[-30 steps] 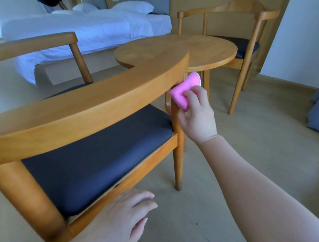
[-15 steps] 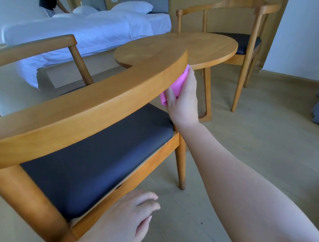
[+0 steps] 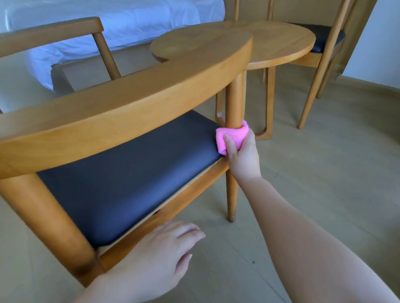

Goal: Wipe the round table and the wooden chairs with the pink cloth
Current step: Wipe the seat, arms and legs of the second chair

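White bedding is seen at the far left on a bed (image 3: pixel 114 15), well behind the near wooden chair (image 3: pixel 115 110), whose curved back rail runs across the middle of the view. The left hand (image 3: pixel 158 256) is laid at the chair's near seat corner, low in the view; its fingers (image 3: pixel 187 232) are straight and slightly spread, and nothing is held by them. The dark seat cushion (image 3: pixel 124 176) lies between the two hands.

Further right, the pink cloth (image 3: pixel 231 136) is wrapped round the chair's front post just where it meets the seat. It is gripped by the right hand (image 3: pixel 242 155), thumb in front and the other fingers curled behind, so most of them are hidden. The cloth is bunched into a short band whose long axis lies roughly level, across the upright post, with its free corner pointing down and left towards the cushion.

Beyond the post, the round bench (image 3: pixel 276 44) and a second wooden chair (image 3: pixel 324 41) stand at the upper right.

The likely fault from here is a missed strip: with the cloth held only on the near and outer faces, the inner side of the post could be left unwiped. The lower leg could also be skipped, since the seat frame interrupts the stroke. Were the left hand lifted, the chair might shift under the rubbing.
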A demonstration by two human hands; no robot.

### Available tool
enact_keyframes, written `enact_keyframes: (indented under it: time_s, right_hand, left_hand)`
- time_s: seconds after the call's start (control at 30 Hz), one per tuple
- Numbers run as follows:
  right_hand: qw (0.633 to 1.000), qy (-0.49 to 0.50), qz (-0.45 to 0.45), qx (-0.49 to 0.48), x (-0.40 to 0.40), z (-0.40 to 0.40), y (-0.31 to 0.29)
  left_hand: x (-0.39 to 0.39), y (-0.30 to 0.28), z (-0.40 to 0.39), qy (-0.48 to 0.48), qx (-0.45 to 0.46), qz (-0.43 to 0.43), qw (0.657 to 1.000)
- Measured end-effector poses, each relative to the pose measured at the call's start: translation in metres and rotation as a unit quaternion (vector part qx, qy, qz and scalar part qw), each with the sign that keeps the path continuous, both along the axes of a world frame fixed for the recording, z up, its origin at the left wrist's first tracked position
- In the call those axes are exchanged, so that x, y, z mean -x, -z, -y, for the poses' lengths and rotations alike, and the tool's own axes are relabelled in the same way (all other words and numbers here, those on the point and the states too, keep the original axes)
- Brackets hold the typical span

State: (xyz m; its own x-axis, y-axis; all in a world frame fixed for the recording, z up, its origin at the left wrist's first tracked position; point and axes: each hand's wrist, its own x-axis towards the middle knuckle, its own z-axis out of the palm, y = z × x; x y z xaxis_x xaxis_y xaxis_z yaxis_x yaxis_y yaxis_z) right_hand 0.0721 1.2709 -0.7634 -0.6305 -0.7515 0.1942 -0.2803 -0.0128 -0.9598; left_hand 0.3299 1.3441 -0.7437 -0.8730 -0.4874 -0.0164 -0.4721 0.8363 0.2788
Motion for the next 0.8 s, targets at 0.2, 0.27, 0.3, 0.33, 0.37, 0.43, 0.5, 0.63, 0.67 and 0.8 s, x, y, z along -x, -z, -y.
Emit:
enact_keyframes:
  time_s: [0.2,0.27,0.3,0.33,0.37,0.43,0.5,0.63,0.67,0.8]
  right_hand:
    - [0.999,-0.013,-0.029,0.02,-0.001,0.008,-0.03]
    - [0.997,-0.001,-0.058,0.043,-0.001,0.013,-0.055]
    - [0.996,0.002,-0.073,0.06,-0.001,0.015,-0.069]
    - [0.993,-0.004,-0.083,0.08,-0.001,0.017,-0.083]
    - [0.991,-0.015,-0.085,0.101,-0.002,0.018,-0.097]
    - [0.987,-0.028,-0.078,0.136,-0.002,0.02,-0.118]
    - [0.984,-0.02,-0.074,0.159,-0.001,0.022,-0.129]
    - [0.991,0.007,-0.081,0.101,0.002,0.022,-0.107]
    - [0.994,0.006,-0.083,0.077,0.003,0.02,-0.095]
    - [0.997,-0.011,-0.072,-0.02,0.006,0.001,-0.034]
  left_hand:
    - [-0.006,0.004,0.004,0.002,0.005,0.02,1.0]
    - [-0.008,0.004,0.003,0.004,0.005,0.024,1.0]
    - [-0.009,0.004,0.002,0.009,0.006,0.024,1.0]
    - [-0.01,0.004,0.001,0.014,0.007,0.025,1.0]
    - [-0.011,0.003,-0.001,0.019,0.007,0.026,0.999]
    - [-0.012,0.003,-0.004,0.025,0.008,0.025,0.999]
    - [-0.015,0.004,-0.006,0.028,0.01,0.026,0.999]
    - [-0.02,0.002,-0.007,0.025,-0.002,0.021,0.999]
    - [-0.021,0.001,-0.008,0.024,-0.006,0.021,0.999]
    - [-0.026,-0.002,-0.009,0.021,-0.02,0.025,0.999]
